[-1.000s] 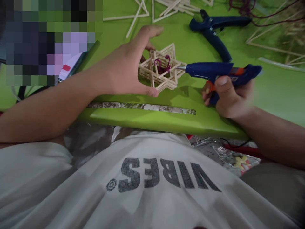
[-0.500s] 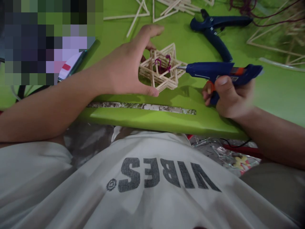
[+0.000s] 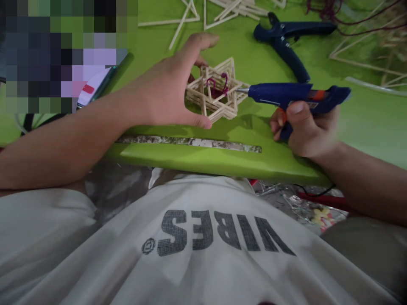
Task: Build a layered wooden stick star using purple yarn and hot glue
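A small star-shaped frame of thin wooden sticks (image 3: 218,92) with a purple wire piece inside it rests on the green table (image 3: 197,159). My left hand (image 3: 171,91) curls around the frame's left side, thumb at its near edge and fingers behind it, steadying it. My right hand (image 3: 302,127) grips the handle of a blue glue gun (image 3: 295,94) with an orange trigger. The gun's metal nozzle touches the right side of the stick frame.
A second blue glue gun (image 3: 288,38) lies farther back on the table. Loose sticks and stick triangles (image 3: 206,12) lie at the far edge. A larger stick frame (image 3: 372,55) and dark purple wire sit at the far right. A grey speckled strip (image 3: 190,142) runs along the near table edge.
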